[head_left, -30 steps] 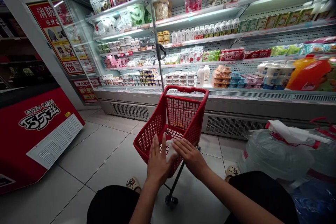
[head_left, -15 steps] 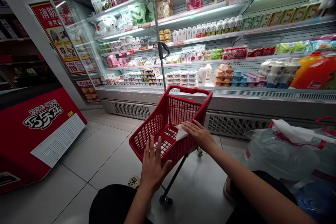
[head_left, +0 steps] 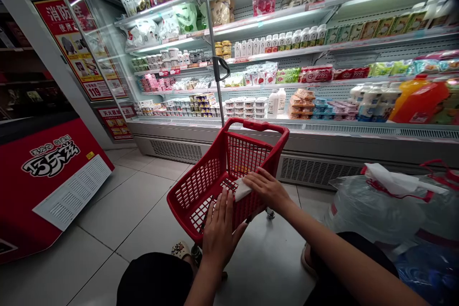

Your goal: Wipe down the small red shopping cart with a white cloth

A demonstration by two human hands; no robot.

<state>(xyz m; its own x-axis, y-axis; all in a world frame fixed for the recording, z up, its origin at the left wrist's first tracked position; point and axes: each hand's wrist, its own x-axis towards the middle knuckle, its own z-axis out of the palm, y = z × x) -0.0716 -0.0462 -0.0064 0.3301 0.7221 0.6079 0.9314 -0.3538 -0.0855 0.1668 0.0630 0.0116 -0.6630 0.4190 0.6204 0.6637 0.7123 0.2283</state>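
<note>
A red plastic shopping cart (head_left: 201, 179) stands in front of me, its basket tilted in view with a handle at the far side. My right hand (head_left: 267, 190) presses a white cloth or tissue (head_left: 242, 190) against the basket's right rim, fingers together over it. My left hand (head_left: 220, 222) lies against the near rim of the basket, palm down, fingers stretched out, holding nothing. The part of the rim under both hands is hidden.
A lit refrigerated display (head_left: 247, 129) with dairy goods runs behind the cart. At the left stands a red freezer (head_left: 21, 201). Large wrapped water bottles (head_left: 373, 210) sit on the right. My knees flank the cart.
The cart has turned slightly, its near end shifting left and closer. My left hand has moved right onto the rim. My right hand and the cloth have slid a little left and down.
</note>
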